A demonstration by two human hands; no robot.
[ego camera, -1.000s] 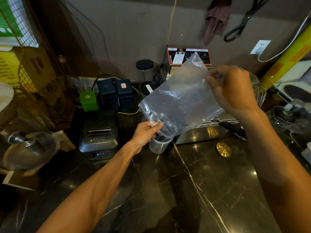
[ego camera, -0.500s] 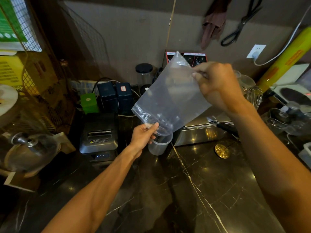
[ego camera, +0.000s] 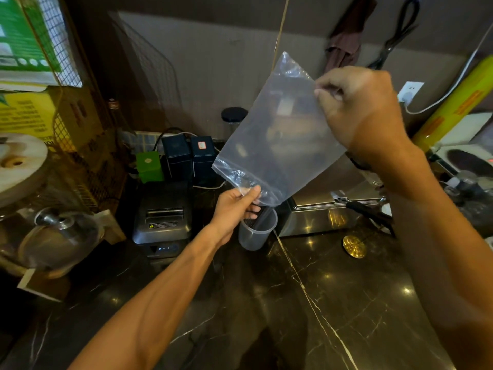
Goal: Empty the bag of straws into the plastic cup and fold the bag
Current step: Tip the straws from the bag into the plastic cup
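A clear zip bag (ego camera: 277, 134) hangs tilted with its mouth down, just above a translucent plastic cup (ego camera: 256, 232) on the dark marble counter. My left hand (ego camera: 236, 206) pinches the bag's zip edge right over the cup's rim. My right hand (ego camera: 362, 108) holds the bag's upper bottom corner high. Dark straws (ego camera: 260, 216) stand in the cup. The bag looks see-through with little or nothing left inside.
A grey receipt printer (ego camera: 162, 217) sits left of the cup, with dark tins (ego camera: 186, 153) and a green box (ego camera: 149, 162) behind. A steel appliance (ego camera: 328, 212) stands right of the cup, a gold disc (ego camera: 353, 245) on the counter (ego camera: 333, 303). Glass domes (ego camera: 58, 236) are at left.
My right hand lifted the bag's closed end higher, so the bag hangs steeper. The dark straws slid out of the bag's mouth into the cup.
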